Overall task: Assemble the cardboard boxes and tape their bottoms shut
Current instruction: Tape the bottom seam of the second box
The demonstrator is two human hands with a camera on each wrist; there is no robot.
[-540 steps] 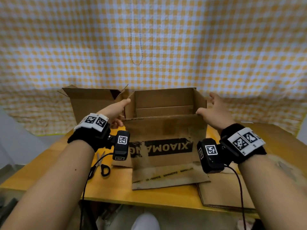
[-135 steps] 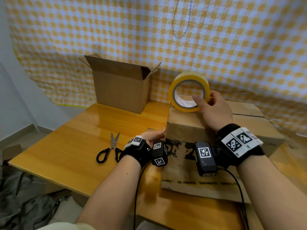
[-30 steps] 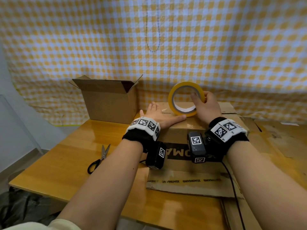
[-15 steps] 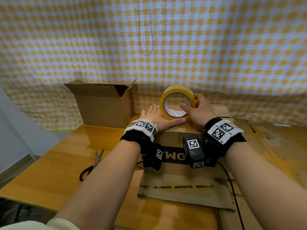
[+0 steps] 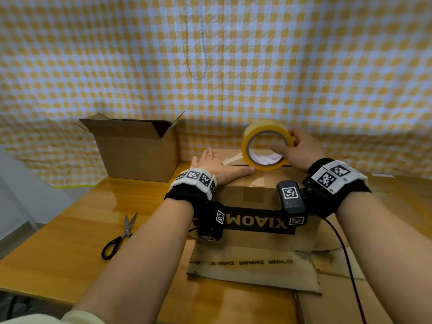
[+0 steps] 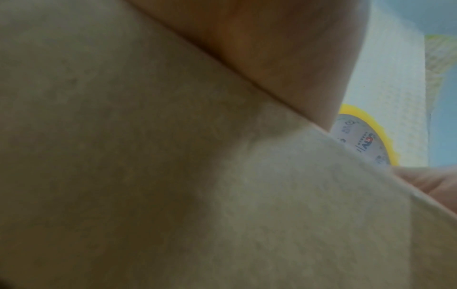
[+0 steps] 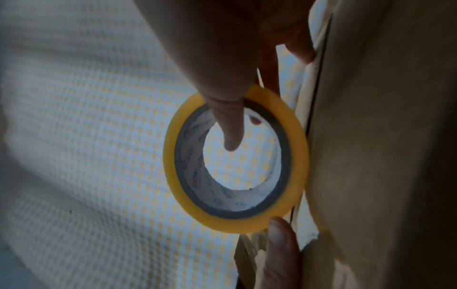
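Right now the box [image 5: 268,197] sits upside down on the surface [image 5: 70,242], close to the person, with its bottom flaps folded shut on top. It looks light and hollow, so it may slide or cave in if pushed hard. The best place to press is near an edge, where the walls hold it up.

The left hand [image 5: 217,166] lies flat on the box top with fingers straight, pressing it down. Its thumb points at the tape [image 5: 266,145].

The right hand [image 5: 297,152] grips the tape roll, with one finger through the hole and the thumb on the outside. The roll stands on its edge and touches the box top at the seam. It is a stiff ring and easy to hold that way, but the tape is sticky and thin, so it could twist or stick to itself.

Another box [image 5: 135,148] stands open at the back left. Scissors [image 5: 119,235] lie on the surface, well apart from both hands.
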